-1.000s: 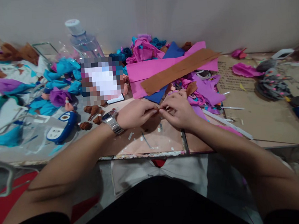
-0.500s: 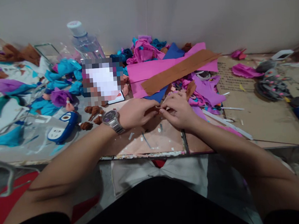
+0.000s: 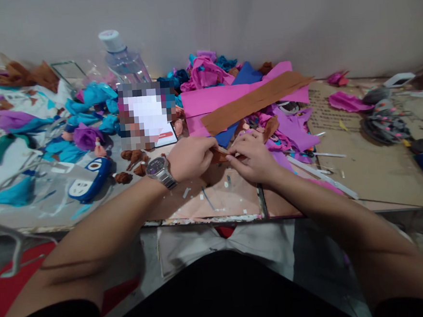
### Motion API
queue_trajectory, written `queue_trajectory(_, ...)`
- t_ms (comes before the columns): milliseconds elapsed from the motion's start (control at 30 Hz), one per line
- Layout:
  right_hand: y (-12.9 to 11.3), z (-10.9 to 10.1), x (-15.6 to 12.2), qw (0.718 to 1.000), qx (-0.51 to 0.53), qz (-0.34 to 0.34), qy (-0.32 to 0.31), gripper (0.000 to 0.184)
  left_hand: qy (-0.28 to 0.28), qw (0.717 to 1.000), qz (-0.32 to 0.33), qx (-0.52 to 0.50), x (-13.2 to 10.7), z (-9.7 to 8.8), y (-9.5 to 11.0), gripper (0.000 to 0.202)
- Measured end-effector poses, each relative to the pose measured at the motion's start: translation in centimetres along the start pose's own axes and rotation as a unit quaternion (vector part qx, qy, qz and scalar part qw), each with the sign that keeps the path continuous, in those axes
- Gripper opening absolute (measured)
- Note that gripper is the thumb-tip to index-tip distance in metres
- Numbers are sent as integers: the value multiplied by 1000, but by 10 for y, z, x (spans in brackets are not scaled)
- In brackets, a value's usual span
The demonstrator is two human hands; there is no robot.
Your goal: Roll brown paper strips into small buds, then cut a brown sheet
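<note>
My left hand (image 3: 191, 157), with a metal watch (image 3: 159, 171) on the wrist, and my right hand (image 3: 254, 158) meet over the middle of the worktable. Both pinch a small piece of brown crepe paper (image 3: 219, 155) between their fingertips. The fingers of both hands are closed around it. Just behind the hands lie a long brown paper strip (image 3: 254, 101) and pink paper sheets (image 3: 214, 98).
Blue and purple paper flowers (image 3: 87, 137) lie at the left with small brown paper buds (image 3: 131, 157) and a blue power strip (image 3: 86, 179). A water bottle (image 3: 123, 58) stands at the back. Purple scraps (image 3: 296, 128), white sticks (image 3: 321, 175) and a grey wire bundle (image 3: 384, 120) lie to the right.
The hands have shifted slightly; the brown paper piece now shows more between the fingertips, with my left hand turned so the watch face is up.
</note>
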State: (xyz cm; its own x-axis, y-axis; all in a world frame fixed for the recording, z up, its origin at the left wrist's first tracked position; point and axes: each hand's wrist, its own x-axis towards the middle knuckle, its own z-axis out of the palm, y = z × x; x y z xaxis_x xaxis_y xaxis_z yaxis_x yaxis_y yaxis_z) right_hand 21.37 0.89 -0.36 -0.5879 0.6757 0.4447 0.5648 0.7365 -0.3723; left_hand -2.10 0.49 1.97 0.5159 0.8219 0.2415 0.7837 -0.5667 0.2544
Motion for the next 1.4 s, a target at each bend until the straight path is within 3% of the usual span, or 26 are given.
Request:
queue_trajectory(133,0,-1,0,1000,10,2,-9,16,-23,999,-28,35,1,-3,-1,35)
queue_trajectory(267,1,-3,0,1000,13,12,6,11,-9,996,-63,60,2,-7,-4,35)
queue_trajectory(400,0,-4,1,1000,6,9,5,11,7,1000,5,5,1,-7,0,30)
queue_trajectory(500,-2,-4,1,1000,10,-1,-7,13,-30,998,62,-7,0,-5,4,35)
queue_trajectory(667,2,-7,0,999,10,0,52,11,-62,996,40,52,3,-5,2,34)
queue_trajectory(900,21,-11,1,993,-3,36,114,13,-9,993,-29,116,5,-10,-1,40)
queue_trajectory(1100,29,-12,1,987,-20,77,140,12,51,985,-126,107,4,-12,-1,31)
queue_trajectory(1267,33,-16,2,981,-24,93,168,13,85,987,-110,87,2,-15,-3,27)
queue_trajectory(1400,29,-17,2,985,-36,66,153,14,82,993,-45,74,0,-15,2,25)
